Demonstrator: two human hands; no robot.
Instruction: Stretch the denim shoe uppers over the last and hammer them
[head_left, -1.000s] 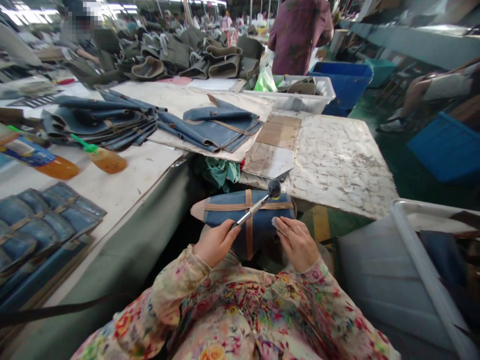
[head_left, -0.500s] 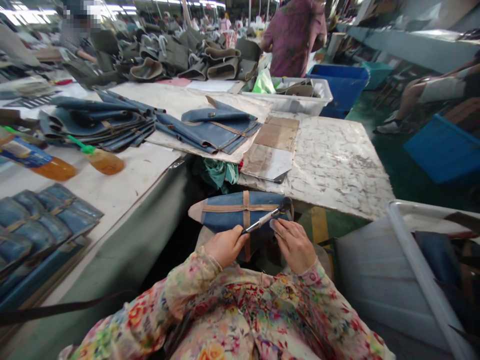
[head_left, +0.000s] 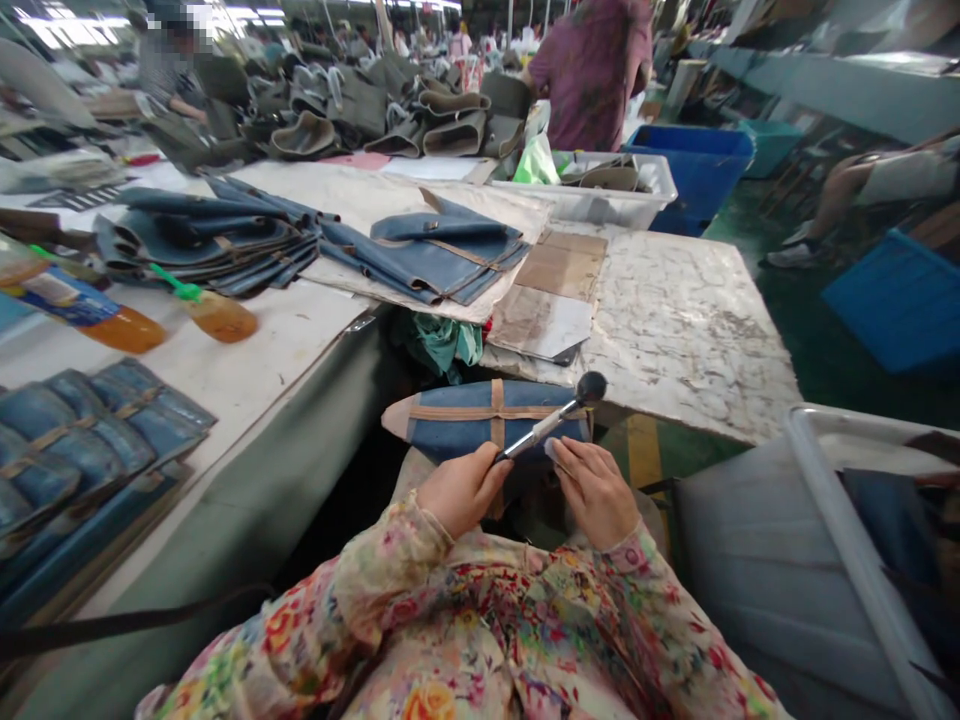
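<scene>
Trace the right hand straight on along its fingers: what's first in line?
For the right hand, likely the hammer shaft, just ahead; depth is unclear, so it might slip under and meet the blue tan-strapped piece first.

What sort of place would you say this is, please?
Probably a workshop or factory making bags or similar goods: there are folded blue pieces, a heap of grey-green pieces and a dark-headed hammer-like tool.

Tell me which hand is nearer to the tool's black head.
Right. The right hand is just below the black head in the picture; the left hand is farther off, gripping the far end of the handle.
</scene>
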